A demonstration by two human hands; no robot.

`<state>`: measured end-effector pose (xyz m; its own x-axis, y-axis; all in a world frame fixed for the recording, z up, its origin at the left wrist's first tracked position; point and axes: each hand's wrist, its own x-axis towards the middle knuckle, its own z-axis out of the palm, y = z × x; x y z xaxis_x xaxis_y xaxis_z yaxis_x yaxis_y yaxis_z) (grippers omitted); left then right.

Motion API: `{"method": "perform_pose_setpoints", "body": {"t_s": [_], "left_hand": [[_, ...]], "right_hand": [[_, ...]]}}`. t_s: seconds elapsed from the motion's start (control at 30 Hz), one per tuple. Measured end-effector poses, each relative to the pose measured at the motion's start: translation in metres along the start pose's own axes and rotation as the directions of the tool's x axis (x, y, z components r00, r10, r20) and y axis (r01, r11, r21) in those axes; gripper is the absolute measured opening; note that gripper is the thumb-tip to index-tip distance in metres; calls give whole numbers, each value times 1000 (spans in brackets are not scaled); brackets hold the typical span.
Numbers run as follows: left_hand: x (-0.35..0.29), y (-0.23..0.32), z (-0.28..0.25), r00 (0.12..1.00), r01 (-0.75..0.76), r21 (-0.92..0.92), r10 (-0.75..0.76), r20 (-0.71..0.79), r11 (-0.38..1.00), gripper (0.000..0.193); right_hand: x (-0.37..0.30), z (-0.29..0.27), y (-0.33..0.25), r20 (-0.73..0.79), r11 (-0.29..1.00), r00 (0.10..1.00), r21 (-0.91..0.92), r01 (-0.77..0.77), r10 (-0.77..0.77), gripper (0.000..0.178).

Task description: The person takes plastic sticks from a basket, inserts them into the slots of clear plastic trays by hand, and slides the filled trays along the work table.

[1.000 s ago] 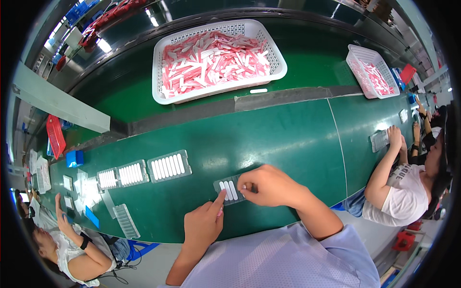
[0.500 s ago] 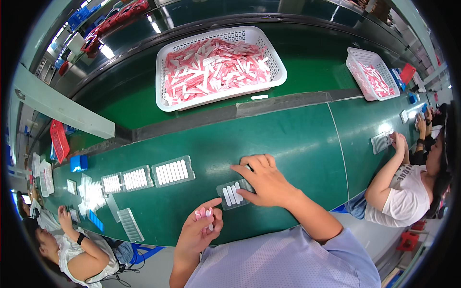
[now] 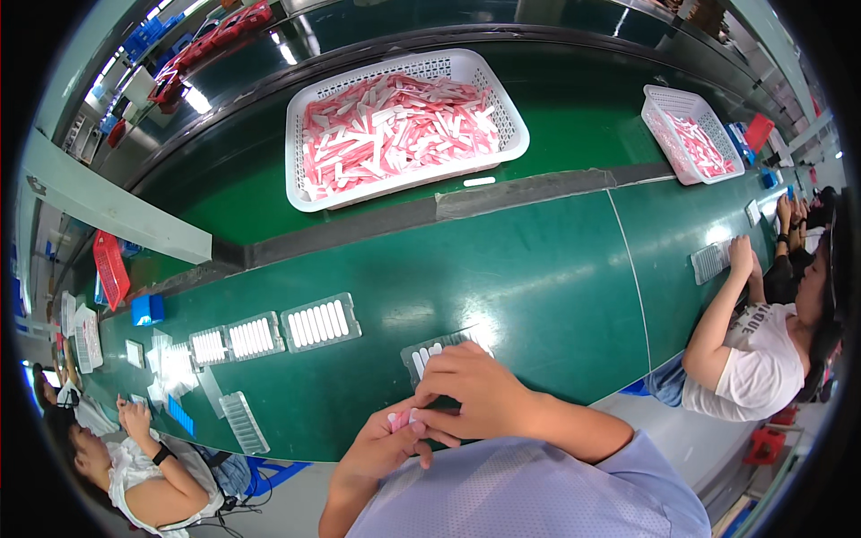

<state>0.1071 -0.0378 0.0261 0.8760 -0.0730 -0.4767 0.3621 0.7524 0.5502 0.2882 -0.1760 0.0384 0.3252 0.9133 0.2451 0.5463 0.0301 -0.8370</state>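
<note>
Pink and white slim strips, a small bunch, are sitting in the left hand, its fingers clamping around them near the table's edge. The right hand is bending in from the other side, fingertips meeting the bunch; cannot tell whether they are pinching a strip. Just beyond it, a clear plastic tray is lying partly hidden on the glossy green tabletop, with white rounded sticks showing at its left. Farther left, a second clear tray is holding a longer white row. Beyond, a white perforated plastic basket is holding heaped strips.
</note>
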Motion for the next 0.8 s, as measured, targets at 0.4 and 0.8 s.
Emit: {"method": "perform_pose_setpoints", "body": {"t_s": [0.4, 0.8], "left_hand": [[2, -5, 8, 998, -55, 12, 55, 32, 998, 69], [4, -13, -10, 976, -150, 50, 156, -153, 987, 32]], "right_hand": [[-1, -11, 10, 252, 907, 948, 320, -273, 197, 10], [-22, -9, 32, -174, 727, 863, 631, -271, 474, 8]]}}
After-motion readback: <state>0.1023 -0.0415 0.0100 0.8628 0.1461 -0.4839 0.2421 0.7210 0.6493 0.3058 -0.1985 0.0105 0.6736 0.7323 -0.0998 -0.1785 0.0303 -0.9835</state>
